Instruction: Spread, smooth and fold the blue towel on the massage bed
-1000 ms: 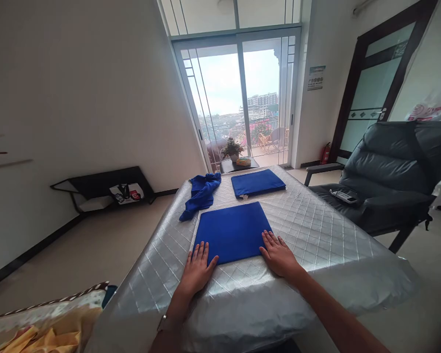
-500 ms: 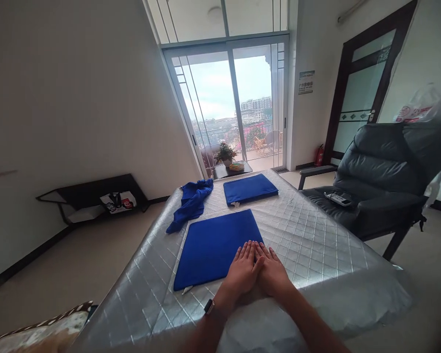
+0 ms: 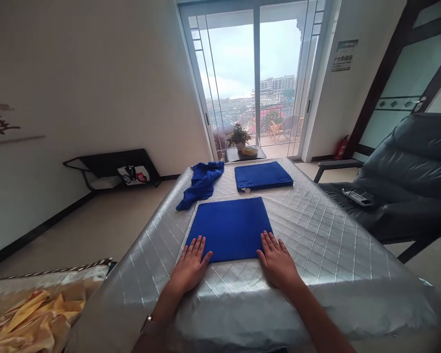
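Note:
A flat, folded blue cloth [image 3: 231,228] lies on the silver quilted table cover [image 3: 316,230] in front of me. My left hand [image 3: 191,264] rests on its near left corner, fingers stretched out. On the near right corner lies my right hand [image 3: 277,260], also flat, with the fingertips at the cloth's edge. Neither hand grasps anything. Farther back sits a blue folded stack [image 3: 263,175] with a small white tag at its front. To its left is a crumpled blue cloth [image 3: 201,184].
A dark armchair [image 3: 400,181] with a white power strip [image 3: 358,197] on its seat stands at the right. Yellowish fabric [image 3: 40,318] lies low at the left. Beyond the far edge is a small table with a potted plant [image 3: 238,136]; a black rack [image 3: 121,166] stands by the wall.
My hands were together at the blue cloth's right edge; now they are apart on its two near corners. The cloth sits squarer to me, and the view has turned slightly.

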A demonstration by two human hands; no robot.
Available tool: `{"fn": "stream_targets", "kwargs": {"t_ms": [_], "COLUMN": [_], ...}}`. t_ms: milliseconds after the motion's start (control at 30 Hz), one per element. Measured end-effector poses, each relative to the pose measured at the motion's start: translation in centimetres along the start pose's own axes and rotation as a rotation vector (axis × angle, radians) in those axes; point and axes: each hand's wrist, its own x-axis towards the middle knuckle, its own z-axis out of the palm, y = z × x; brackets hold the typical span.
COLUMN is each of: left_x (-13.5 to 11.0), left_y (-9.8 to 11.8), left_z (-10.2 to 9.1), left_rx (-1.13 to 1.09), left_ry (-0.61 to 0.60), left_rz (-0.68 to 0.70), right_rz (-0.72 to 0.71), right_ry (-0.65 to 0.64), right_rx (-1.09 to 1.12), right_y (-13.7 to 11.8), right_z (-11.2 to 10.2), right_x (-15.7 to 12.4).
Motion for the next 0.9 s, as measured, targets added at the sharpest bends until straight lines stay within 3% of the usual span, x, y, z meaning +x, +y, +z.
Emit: {"fn": "stream_targets", "kwargs": {"t_ms": [200, 433, 900], "left_x": [-1.7, -1.6, -1.5], "left_y": [1.1, 1.1, 0.9], "left_z": [-0.2, 0.3, 0.5], "left_rx": [0.005, -0.014, -0.059], "left_ry": [0.084, 0.153, 0.177], "left_rz": [-0.109, -0.095, -0.078], "right_rz": [-0.002, -0.019, -0.039], "right_ry": [0.012, 0.031, 0.0], "right_rx": [0.006, 0.001, 0.048], "right_y": [0.1, 0.5, 1.0], "right_z": [-0.2, 0.0, -0.7], "right_x": [0.0, 0.0, 0.0]}}
